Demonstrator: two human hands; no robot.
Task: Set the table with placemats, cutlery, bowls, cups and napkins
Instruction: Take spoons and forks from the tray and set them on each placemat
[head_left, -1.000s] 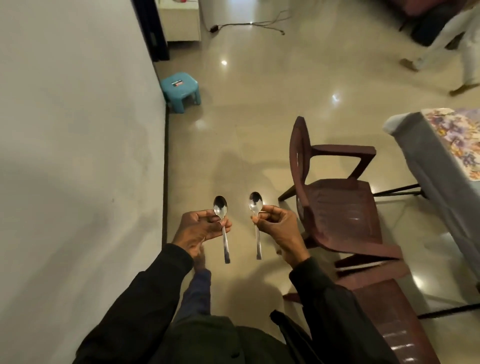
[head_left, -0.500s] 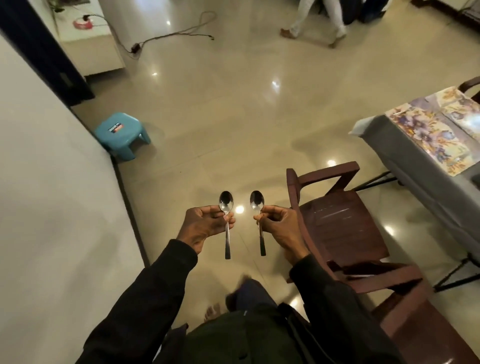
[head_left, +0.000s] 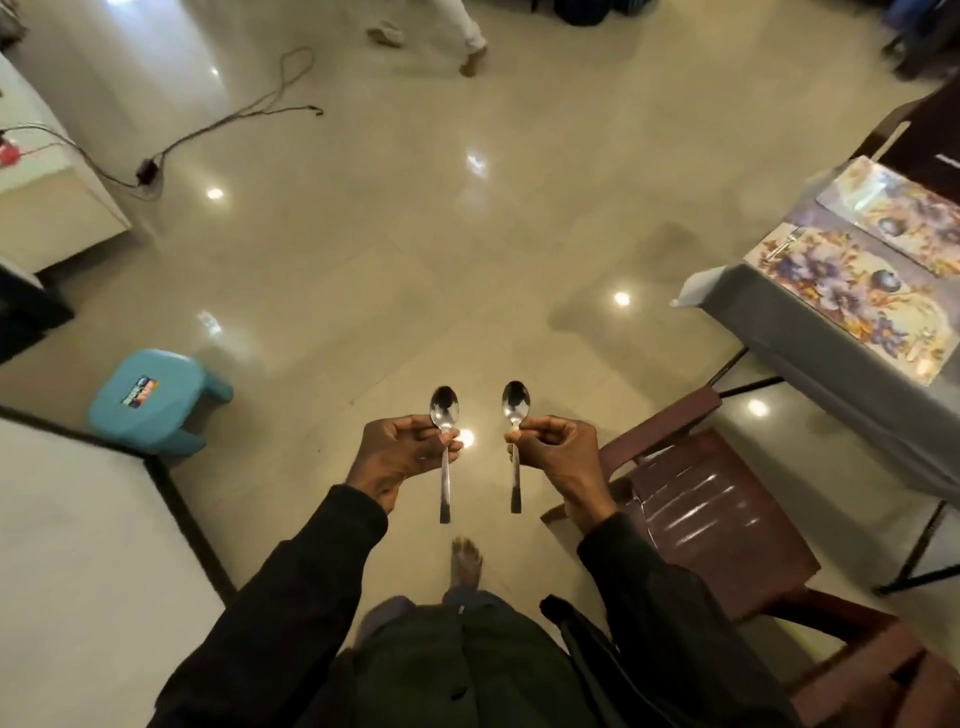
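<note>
While upright, steel spoons (head_left: 444, 408) (glossy).

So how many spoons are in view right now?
2. The left spoon is pinched in the left hand, the right spoon in the right hand, both bowl-up above the floor. The table is partly out of frame, so more may be hidden.

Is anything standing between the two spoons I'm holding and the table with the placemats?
Yes, partly. The brown chair stands just right of the right hand, between the spoons and the table where the placemats lie. The open floor ahead of it probably lets you walk around.
</note>
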